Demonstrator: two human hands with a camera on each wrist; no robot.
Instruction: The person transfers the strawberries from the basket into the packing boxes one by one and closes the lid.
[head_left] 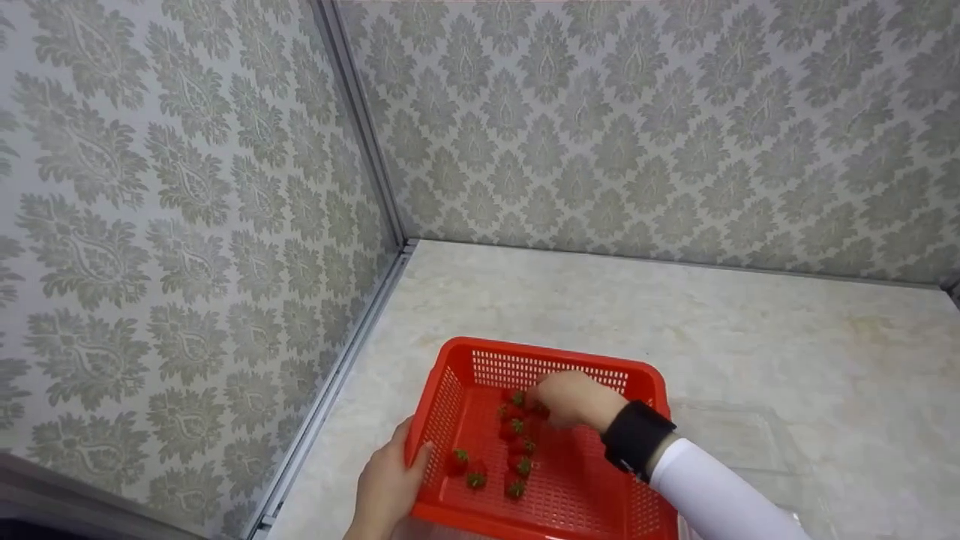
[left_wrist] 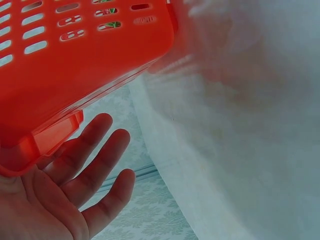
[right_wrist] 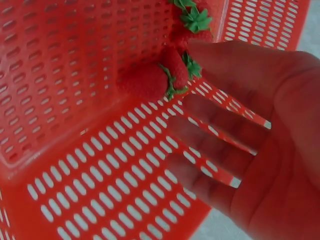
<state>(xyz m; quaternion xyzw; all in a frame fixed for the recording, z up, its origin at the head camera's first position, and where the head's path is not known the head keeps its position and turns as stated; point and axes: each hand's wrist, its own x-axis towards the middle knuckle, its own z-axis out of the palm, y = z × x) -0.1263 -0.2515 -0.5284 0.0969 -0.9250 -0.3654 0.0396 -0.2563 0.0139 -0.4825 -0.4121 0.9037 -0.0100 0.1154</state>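
Observation:
A red plastic basket point(head_left: 555, 525) with slotted walls stands on the table. Several strawberries point(head_left: 513, 428) with green leaves lie on its floor, mostly in a row left of the middle. At the basket's left side, my left hand point(head_left: 388, 480) holds the rim, thumb on top; the left wrist view shows other fingers point(left_wrist: 105, 162) loosely extended outside. My right hand point(head_left: 574, 397) reaches inside near the far wall. In the right wrist view its fingers are spread beside a strawberry point(right_wrist: 145, 82), thumb tip close to others; contact there is unclear.
Clear plastic containers point(head_left: 731, 435) lie to the right of the basket, partly hidden by the right sleeve point(head_left: 720, 487). Patterned walls point(head_left: 600, 135) border the pale table point(head_left: 795, 330) at the back and left, with a metal rail point(head_left: 337, 382) along the left edge.

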